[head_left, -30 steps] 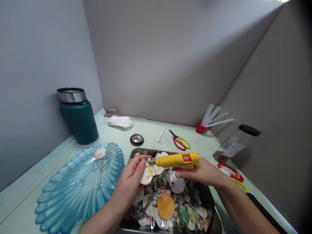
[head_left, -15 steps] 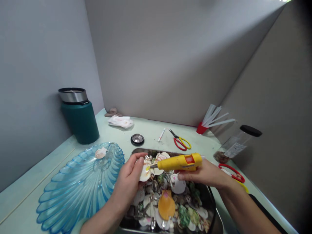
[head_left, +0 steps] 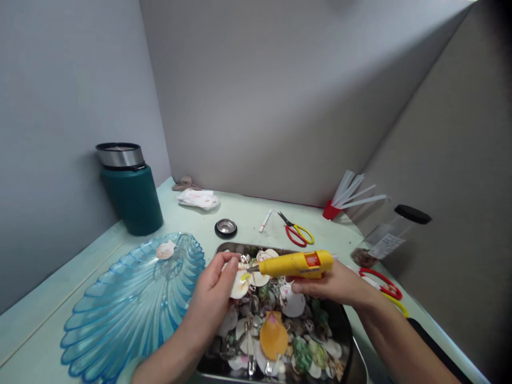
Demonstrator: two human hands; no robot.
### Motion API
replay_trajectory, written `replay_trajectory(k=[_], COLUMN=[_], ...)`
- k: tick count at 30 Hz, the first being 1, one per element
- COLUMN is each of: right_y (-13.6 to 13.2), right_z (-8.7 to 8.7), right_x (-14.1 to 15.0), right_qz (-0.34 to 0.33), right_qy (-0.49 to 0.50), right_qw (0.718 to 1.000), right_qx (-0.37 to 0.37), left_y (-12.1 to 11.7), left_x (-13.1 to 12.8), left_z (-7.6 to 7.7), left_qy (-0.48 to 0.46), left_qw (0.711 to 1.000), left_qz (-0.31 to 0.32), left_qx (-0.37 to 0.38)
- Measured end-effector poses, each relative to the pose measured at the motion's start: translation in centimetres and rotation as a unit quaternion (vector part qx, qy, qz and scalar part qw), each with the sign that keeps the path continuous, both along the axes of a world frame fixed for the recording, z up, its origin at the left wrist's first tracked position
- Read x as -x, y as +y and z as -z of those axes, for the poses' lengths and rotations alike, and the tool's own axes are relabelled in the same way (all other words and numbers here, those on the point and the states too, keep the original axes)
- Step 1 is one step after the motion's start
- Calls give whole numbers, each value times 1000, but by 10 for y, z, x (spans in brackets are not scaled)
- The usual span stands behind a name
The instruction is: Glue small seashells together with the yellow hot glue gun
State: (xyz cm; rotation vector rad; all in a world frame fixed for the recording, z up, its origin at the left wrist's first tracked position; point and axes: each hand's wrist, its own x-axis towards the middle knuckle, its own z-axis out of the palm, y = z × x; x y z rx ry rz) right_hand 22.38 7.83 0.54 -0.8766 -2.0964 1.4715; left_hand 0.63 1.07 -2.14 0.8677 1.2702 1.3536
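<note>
My left hand (head_left: 218,282) pinches a white seashell (head_left: 239,287) by its edge, above the tray. A yellow glossy spot shows on the shell's inner face. My right hand (head_left: 332,285) grips a yellow glue gun (head_left: 296,265), its metal nozzle pointing left, close to the shell; whether the tip touches cannot be told. Beneath both hands lies a metal tray (head_left: 356,352) filled with shells, among them an orange scallop shell (head_left: 273,337), a white shell (head_left: 292,301) and green pieces (head_left: 302,354). Metal clips (head_left: 250,352) lie at the tray's front.
To the left lies a blue shell-shaped glass dish (head_left: 132,309) with a small scallop shell (head_left: 166,249) on it. Behind stand a green flask (head_left: 134,197), a round lid (head_left: 226,228), scissors (head_left: 296,232), a red cup of glue sticks (head_left: 331,210) and a tilted jar (head_left: 390,234).
The glue gun's nozzle has lifted slightly from the yellow spot on the shell. My left hand with the shell has barely moved.
</note>
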Motion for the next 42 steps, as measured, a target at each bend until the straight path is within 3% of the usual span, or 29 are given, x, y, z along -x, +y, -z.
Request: replay_trajectory(k=[10, 20, 24, 27, 36, 42], right_y=[-3, 0, -1, -1, 1, 0], right_z=[-1, 2, 1, 1, 4, 2], right_x=[5, -3, 0, 2, -4, -1], right_qz=[25, -21, -4, 17, -16, 0], right_qy=[6, -13, -2, 0, -18, -7], right_qw=[1000, 1000, 1000, 1000, 1000, 1000], right_qx=[-10, -13, -8, -1, -7, 1], left_y=[0, 2, 1, 0, -1, -2], left_x=[-2, 0, 0, -1, 3, 4], left_z=[2, 6, 7, 7, 3, 2], left_qy=[13, 0, 13, 17, 5, 30], left_qw=[1000, 1000, 1000, 1000, 1000, 999], left_qz=[1, -7, -6, -1, 8, 34], left_qx=[12, 4, -8, -2, 11, 11])
